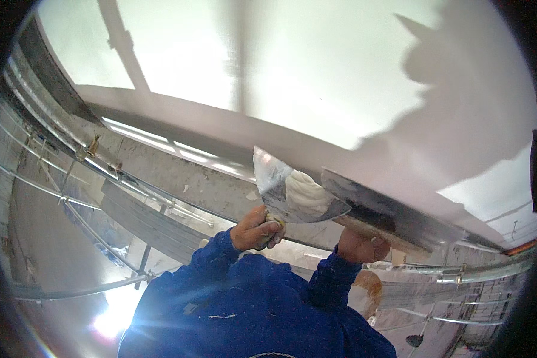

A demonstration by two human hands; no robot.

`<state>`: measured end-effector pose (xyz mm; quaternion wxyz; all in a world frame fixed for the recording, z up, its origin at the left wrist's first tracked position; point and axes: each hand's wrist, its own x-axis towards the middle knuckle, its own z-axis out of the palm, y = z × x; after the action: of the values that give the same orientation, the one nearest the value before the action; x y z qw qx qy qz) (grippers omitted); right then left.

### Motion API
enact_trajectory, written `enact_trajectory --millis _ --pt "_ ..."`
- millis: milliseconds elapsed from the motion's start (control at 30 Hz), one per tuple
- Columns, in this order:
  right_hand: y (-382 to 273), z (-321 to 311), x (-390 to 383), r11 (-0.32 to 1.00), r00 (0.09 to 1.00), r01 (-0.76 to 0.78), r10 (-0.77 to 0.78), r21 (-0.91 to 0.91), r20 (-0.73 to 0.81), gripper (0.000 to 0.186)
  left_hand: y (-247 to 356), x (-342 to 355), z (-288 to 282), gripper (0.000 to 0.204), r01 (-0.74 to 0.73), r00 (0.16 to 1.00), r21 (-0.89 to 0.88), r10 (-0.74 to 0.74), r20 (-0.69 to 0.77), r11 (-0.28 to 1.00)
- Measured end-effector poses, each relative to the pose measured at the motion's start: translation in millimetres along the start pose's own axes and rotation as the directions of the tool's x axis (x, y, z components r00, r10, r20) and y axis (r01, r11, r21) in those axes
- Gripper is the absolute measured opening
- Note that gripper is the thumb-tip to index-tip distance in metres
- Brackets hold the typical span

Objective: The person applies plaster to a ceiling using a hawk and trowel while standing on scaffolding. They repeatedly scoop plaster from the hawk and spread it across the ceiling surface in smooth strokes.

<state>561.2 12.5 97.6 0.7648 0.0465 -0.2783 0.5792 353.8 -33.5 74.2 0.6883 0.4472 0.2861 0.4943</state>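
My left hand (258, 230) is closed around the handle of a broad putty knife (270, 179), its wide metal blade pointing up and away from me. A thick lump of white plaster (306, 194) sits on that blade. To the right, my right hand (363, 244) grips a long, dark-bladed trowel (379, 206) with a tan strip along its near side. The trowel's left end lies close by the putty knife's right corner; whether they touch I cannot tell. My right fingers are partly hidden by the trowel.
A smooth white wall (316, 77) fills the far side, with shadows across it. Metal scaffold tubes (101, 164) run along the left, beside grey planks (152, 218). More tubes (483, 273) cross the right side. A bright lamp (110, 322) glares at lower left.
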Motion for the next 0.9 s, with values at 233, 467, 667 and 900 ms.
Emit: enact_trajectory --millis 233,467,667,900 --pt "12 -5 -11 0.988 0.991 -0.093 0.104 -0.122 0.09 0.042 13 -8 2 0.059 -0.037 0.999 0.07 0.038 -0.017 0.997" --pt "-8 -34 -19 0.875 0.805 -0.456 0.329 -0.162 -0.494 0.031 35 -26 -27 0.015 -0.135 0.929 0.567 0.302 -0.213 0.813" --pt "12 -40 -33 0.714 0.595 -0.699 0.601 0.024 -0.534 0.038 29 -4 -26 0.037 -0.282 0.794 0.907 0.607 0.037 0.314" --pt "19 -23 -43 0.665 0.565 -0.746 0.663 0.04 -0.492 0.043 0 20 -20 0.046 -0.41 0.699 0.912 0.649 0.301 0.019"
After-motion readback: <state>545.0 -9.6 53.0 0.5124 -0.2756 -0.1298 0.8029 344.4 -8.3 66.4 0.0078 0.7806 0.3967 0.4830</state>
